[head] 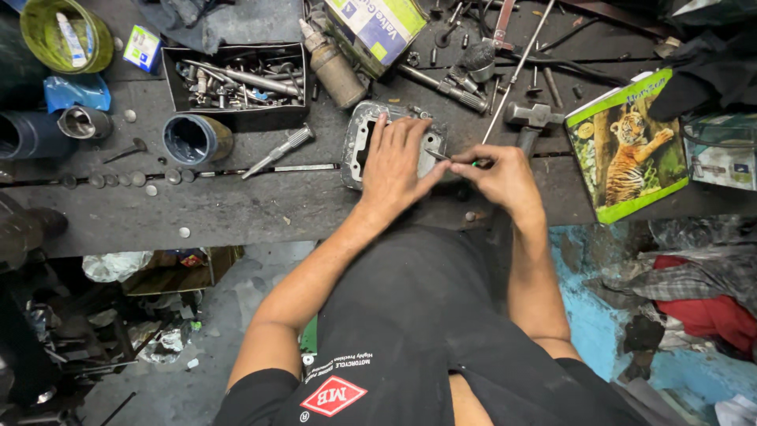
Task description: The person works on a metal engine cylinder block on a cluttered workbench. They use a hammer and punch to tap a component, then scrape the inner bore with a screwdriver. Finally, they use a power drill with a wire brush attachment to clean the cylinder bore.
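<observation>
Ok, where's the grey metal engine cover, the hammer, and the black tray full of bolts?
grey metal engine cover [356, 142], head view, bare left rim.
hammer with grey metal head [533, 116], head view, on its head.
black rectangular tray of bolts [236, 118], head view, front wall.

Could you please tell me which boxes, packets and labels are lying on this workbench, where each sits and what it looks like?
Cardboard box: top centre, white with green and blue panels.
Small packet: top left beside the parts tray, white, blue and green.
Tiger booklet: right edge of the bench, green-bordered, orange cub picture.
Pale box: far right, white and teal, partly covered by dark cloth.
</observation>
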A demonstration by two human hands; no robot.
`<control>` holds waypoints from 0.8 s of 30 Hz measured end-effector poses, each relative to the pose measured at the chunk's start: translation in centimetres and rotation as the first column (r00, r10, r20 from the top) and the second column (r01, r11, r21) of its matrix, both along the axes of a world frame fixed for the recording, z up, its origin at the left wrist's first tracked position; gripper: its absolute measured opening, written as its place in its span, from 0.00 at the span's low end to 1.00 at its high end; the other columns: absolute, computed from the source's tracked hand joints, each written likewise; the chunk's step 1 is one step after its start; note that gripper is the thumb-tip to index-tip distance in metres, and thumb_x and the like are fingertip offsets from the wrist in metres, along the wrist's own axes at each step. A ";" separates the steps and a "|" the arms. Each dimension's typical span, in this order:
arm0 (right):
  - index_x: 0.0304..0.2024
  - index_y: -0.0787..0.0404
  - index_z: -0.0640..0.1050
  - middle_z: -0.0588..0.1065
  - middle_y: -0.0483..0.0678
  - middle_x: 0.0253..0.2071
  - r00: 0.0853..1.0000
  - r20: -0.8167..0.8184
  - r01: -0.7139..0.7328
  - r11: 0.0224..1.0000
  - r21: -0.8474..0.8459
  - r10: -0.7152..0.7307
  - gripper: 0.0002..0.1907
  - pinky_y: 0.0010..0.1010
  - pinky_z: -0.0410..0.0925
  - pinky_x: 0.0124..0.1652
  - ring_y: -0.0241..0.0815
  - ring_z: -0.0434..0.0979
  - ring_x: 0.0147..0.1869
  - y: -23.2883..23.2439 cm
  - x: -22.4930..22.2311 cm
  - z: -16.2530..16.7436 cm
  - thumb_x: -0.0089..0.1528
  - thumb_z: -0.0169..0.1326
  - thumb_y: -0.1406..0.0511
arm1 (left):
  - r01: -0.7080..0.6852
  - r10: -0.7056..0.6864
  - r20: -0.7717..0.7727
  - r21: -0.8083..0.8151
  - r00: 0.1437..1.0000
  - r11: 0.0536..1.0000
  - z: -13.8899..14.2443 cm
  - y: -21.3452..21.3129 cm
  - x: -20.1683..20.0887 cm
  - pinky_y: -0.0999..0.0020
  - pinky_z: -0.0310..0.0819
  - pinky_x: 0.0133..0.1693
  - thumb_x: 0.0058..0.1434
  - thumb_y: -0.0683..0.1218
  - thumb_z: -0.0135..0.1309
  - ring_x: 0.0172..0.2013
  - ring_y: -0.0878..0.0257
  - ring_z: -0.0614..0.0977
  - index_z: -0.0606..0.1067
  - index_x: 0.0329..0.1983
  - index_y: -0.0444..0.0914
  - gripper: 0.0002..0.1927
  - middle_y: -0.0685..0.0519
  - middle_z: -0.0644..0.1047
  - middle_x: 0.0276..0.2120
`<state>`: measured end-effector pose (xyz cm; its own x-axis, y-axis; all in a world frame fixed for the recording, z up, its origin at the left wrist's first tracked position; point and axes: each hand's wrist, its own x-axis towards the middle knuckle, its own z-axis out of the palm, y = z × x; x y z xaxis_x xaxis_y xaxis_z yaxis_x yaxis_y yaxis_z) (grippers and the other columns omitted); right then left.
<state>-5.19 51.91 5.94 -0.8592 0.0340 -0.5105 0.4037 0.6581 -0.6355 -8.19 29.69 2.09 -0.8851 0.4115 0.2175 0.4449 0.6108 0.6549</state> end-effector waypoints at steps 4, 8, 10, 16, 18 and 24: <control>0.41 0.57 0.87 0.82 0.48 0.29 0.996 0.019 -0.085 0.996 0.025 0.084 0.14 0.28 0.71 0.34 0.32 0.79 0.30 0.2 -0.2 0.1 0.55 0.68 0.59 | 0.056 -0.058 0.029 0.043 0.998 0.997 0.1 -0.3 -0.2 0.43 0.49 0.70 0.54 0.60 0.66 0.62 0.48 0.70 0.67 0.64 0.36 0.41 0.45 0.70 0.55; 0.43 0.55 0.86 0.83 0.47 0.31 0.999 0.001 -0.042 0.999 -0.020 0.042 0.13 0.28 0.71 0.35 0.31 0.78 0.31 0.7 -0.2 -0.1 0.57 0.67 0.59 | 0.054 -0.054 -0.002 0.032 0.999 0.998 0.0 -0.4 -0.2 0.43 0.50 0.70 0.55 0.62 0.66 0.61 0.49 0.70 0.67 0.64 0.36 0.40 0.45 0.70 0.54; 0.44 0.53 0.87 0.82 0.51 0.28 0.991 0.115 -0.080 0.993 0.089 0.070 0.14 0.30 0.70 0.34 0.34 0.77 0.29 0.8 -0.2 -0.1 0.56 0.68 0.60 | 0.060 -0.060 -0.012 0.016 0.998 0.998 -0.2 -0.3 -0.2 0.43 0.49 0.71 0.56 0.63 0.65 0.61 0.49 0.70 0.67 0.64 0.36 0.40 0.46 0.70 0.55; 0.43 0.57 0.87 0.82 0.48 0.28 0.990 0.070 -0.128 0.992 0.021 0.126 0.14 0.28 0.69 0.33 0.32 0.74 0.28 0.6 -0.2 -0.2 0.56 0.68 0.61 | 0.060 -0.059 -0.017 0.015 0.998 0.998 -0.2 -0.5 -0.2 0.44 0.49 0.71 0.57 0.63 0.65 0.60 0.49 0.70 0.66 0.67 0.35 0.43 0.45 0.70 0.54; 0.43 0.58 0.86 0.81 0.48 0.29 0.999 0.046 0.023 0.999 -0.039 -0.021 0.13 0.28 0.68 0.32 0.31 0.72 0.29 0.5 -0.2 -0.2 0.57 0.68 0.61 | 0.014 -0.015 -0.028 -0.022 0.999 1.000 0.1 -0.4 -0.2 0.46 0.50 0.74 0.63 0.62 0.64 0.63 0.51 0.70 0.65 0.70 0.36 0.41 0.46 0.70 0.57; 0.42 0.59 0.86 0.81 0.46 0.27 1.000 0.014 -0.016 0.998 -0.061 0.017 0.12 0.27 0.67 0.30 0.29 0.71 0.28 0.4 0.6 -0.7 0.58 0.67 0.62 | 0.054 -0.054 -0.005 0.067 0.999 0.996 1.2 -0.8 -0.6 0.45 0.49 0.73 0.60 0.59 0.65 0.62 0.48 0.71 0.65 0.67 0.36 0.39 0.45 0.70 0.56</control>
<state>-4.64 52.26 5.25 -0.8520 -0.0116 -0.5234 0.4025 0.6249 -0.6690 -8.76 28.91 3.31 -0.8611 0.4435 0.2487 0.4784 0.5407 0.6920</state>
